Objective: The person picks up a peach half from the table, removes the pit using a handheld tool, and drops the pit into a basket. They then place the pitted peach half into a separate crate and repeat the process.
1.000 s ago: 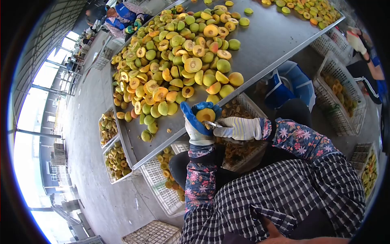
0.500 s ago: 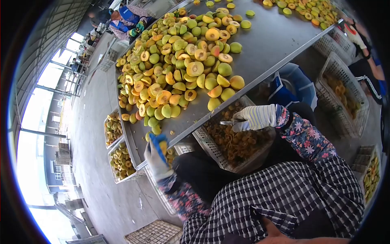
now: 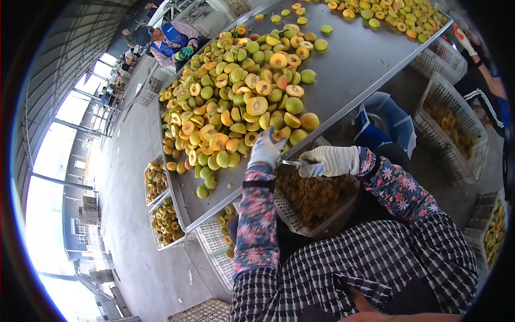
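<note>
Halved yellow-green fruits [image 3: 230, 102] lie heaped on a metal table [image 3: 343, 70]. My left hand [image 3: 267, 147], in a white glove with blue fingertips, is at the near edge of the heap, fingers apart against the fruit; nothing shows in it. To its right, my right hand [image 3: 330, 161], in a striped glove, is closed on a small metal tool [image 3: 291, 163] above the table's front edge. Below that hand stands a crate [image 3: 292, 212] of brownish fruit pieces [image 3: 316, 196].
Crates of fruit stand below the table's left end [image 3: 161, 244] and at the right [image 3: 480, 161]. A blue-lined bucket [image 3: 410, 126] is beyond my right hand. One co-worker [image 3: 171, 43] is at the far left side; another person's arm [image 3: 483, 70] shows at the right.
My left hand has moved from the table's near left corner, where it held fruit, up and right to the heap. My right hand has shifted slightly left with the tool.
</note>
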Motion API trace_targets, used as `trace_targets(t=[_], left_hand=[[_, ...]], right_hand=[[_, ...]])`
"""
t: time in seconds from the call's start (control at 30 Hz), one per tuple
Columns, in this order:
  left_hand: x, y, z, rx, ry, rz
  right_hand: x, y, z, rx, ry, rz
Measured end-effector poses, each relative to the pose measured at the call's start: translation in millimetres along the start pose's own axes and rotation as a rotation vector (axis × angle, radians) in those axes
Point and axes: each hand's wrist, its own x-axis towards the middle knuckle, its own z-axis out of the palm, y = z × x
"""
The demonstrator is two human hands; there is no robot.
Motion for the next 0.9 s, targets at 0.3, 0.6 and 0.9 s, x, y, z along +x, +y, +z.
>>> trace_targets(t=[0.3, 0.6, 0.9], left_hand=[[-19, 8, 15, -0.722, 0.278, -0.086], [-97, 55, -1, -1.214, 0.443, 0.344], [-82, 10, 23, -2.317, 0.154, -0.194]], right_hand=[[15, 11, -1, 0.676, 0.423, 0.031], [36, 0, 22, 0.865, 0.433, -0.055], [55, 24, 52, 0.381, 0.455, -0.177]])
